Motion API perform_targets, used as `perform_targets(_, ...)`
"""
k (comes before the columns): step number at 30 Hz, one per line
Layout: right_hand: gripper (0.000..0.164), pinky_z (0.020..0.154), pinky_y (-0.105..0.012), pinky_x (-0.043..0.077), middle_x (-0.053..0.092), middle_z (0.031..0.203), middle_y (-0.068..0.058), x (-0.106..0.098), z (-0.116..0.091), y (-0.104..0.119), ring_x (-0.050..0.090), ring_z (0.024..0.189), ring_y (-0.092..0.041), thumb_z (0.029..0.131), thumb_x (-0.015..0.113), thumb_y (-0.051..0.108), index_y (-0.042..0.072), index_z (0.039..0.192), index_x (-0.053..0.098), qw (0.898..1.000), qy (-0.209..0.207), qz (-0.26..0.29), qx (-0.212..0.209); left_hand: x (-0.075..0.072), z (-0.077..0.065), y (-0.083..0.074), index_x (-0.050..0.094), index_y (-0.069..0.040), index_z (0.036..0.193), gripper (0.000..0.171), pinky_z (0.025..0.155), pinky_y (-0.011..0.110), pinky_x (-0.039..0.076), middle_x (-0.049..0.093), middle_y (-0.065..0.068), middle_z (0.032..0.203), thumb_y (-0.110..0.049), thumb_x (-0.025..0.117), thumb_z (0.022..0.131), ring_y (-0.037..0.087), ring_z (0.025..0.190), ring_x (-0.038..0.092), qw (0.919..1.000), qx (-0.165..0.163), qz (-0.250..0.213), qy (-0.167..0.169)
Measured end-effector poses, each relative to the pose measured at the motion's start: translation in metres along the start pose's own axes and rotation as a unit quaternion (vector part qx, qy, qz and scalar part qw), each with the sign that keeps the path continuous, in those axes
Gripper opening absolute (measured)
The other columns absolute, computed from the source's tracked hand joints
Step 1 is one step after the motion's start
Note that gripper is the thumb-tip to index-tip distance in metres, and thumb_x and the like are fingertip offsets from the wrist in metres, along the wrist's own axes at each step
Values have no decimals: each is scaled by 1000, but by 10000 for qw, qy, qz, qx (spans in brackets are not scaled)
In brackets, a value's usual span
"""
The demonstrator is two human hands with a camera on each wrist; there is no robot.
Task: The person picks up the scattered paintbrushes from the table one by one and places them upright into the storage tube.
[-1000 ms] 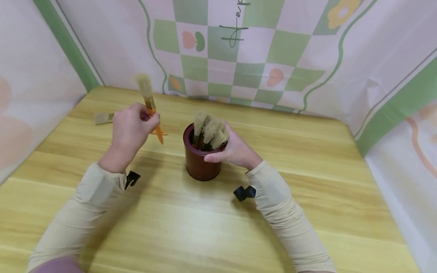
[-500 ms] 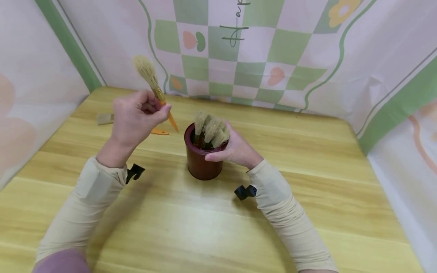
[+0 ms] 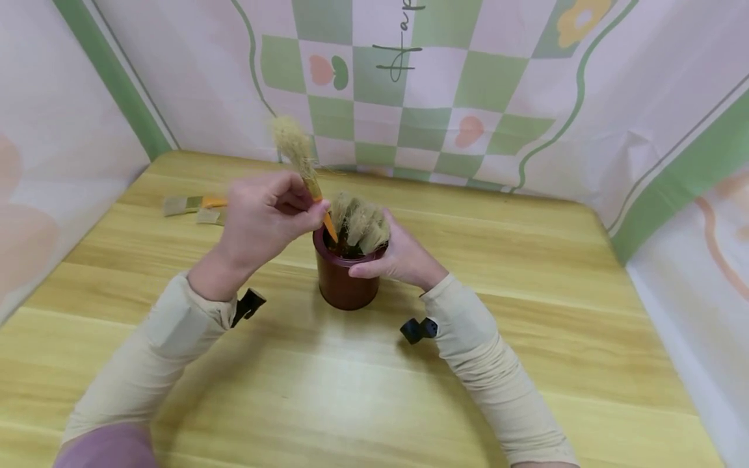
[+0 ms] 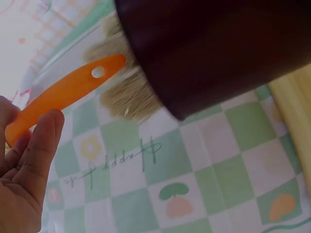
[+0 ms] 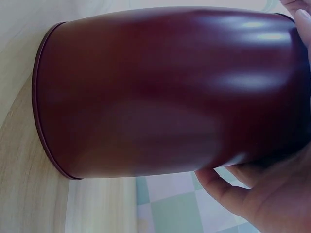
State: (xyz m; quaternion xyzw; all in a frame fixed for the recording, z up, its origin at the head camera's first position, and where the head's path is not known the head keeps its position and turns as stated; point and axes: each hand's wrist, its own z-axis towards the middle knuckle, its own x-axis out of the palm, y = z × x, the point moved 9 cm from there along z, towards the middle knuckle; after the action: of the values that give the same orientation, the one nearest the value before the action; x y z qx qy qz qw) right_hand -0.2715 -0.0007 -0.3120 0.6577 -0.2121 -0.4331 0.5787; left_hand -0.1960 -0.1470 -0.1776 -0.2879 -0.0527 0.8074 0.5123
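Observation:
My left hand (image 3: 269,211) pinches a paintbrush (image 3: 294,148) by its orange handle, bristles up and tilted. The handle's tip points down at the mouth of a dark red can (image 3: 348,286); whether it has passed the rim is hard to tell. Several paintbrushes (image 3: 367,224) stand bristles up inside the can. Around the can's right side, near the rim, my right hand (image 3: 400,257) holds it upright on the table. In the left wrist view, the orange handle (image 4: 68,90) with its hole ends beside the can's rim. The right wrist view has fingers (image 5: 223,194) against the can wall.
Two more brushes, one flat brush (image 3: 183,205) and a smaller one (image 3: 209,216), lie on the wooden table (image 3: 526,273) at the left, partly behind my left hand. A patterned cloth backdrop (image 3: 433,127) hangs behind the table.
My left hand has carried the paintbrush to the right, first rising and then lowering, bringing the handle's tip from left of the can to its mouth. My right hand and the can stay put.

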Motion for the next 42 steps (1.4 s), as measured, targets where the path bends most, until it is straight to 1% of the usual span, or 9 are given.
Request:
perform_targets(7,99,112,-40,35,49,139,-5,3,0,-1,47,128,-20,66,85,2,17,145,27,9996,91,263,-8,18,-3,10,61,5,69,16,53,17,51,66,13,63,1,75,74,18,53,66,9987,-306,188,357)
perform_targets(17,98,112,-40,34,49,140,-6,2,-1,0,47,130,-20,68,84,4,14,146,25,9998,91,-7,-191,35,-1,15,63,4,75,16,56,31,56,67,14,68,-4,76,76,21,60,68,9919,-769,564,845)
perform_targets(23,90,108,-39,39,52,135,-7,6,0,4,51,122,-19,70,83,3,13,142,29,9985,256,-10,-484,40,-6,27,65,5,85,25,62,35,58,69,17,77,-9,81,72,26,69,71,9755,-1656,525,1349)
perform_targets(27,93,110,-39,36,50,136,-8,4,1,4,49,124,-20,68,84,3,12,142,30,9989,132,-63,-449,29,-9,33,65,4,86,28,64,36,58,70,18,80,-12,83,71,28,71,71,9674,-2134,594,1229)
perform_targets(31,99,113,-40,33,45,142,-9,0,0,2,45,130,-22,66,85,3,11,146,27,9997,-35,-116,-229,12,-11,41,67,2,84,23,61,19,52,70,19,79,-15,80,76,26,70,68,9629,-2467,704,840)
perform_targets(34,101,114,-41,32,44,144,-9,-1,-1,-2,43,133,-23,67,86,6,12,147,25,9999,-50,-153,-6,1,-15,56,69,1,85,19,55,9,43,70,18,78,-18,73,83,20,65,65,9540,-2784,934,608)
perform_targets(37,102,114,-42,32,43,144,-7,-1,-3,-4,42,134,-22,68,85,8,14,148,23,9998,-3,-157,120,-7,-22,78,71,1,85,23,49,12,41,72,19,75,-19,62,90,18,59,65,9381,-3101,1397,651)
perform_targets(39,102,114,-42,31,42,145,-6,-1,-3,-4,41,134,-21,69,85,8,15,148,22,9998,15,-146,134,-8,-30,98,70,-1,70,32,45,17,38,71,16,66,-18,53,92,19,54,66,9190,-3359,1817,980)
perform_targets(42,101,114,-42,31,43,144,-5,-1,-3,-4,41,134,-21,69,85,9,17,149,23,9998,39,-101,137,-3,-52,132,56,-6,49,45,42,21,34,65,12,53,-18,47,92,19,48,63,8674,-3969,2261,1972)
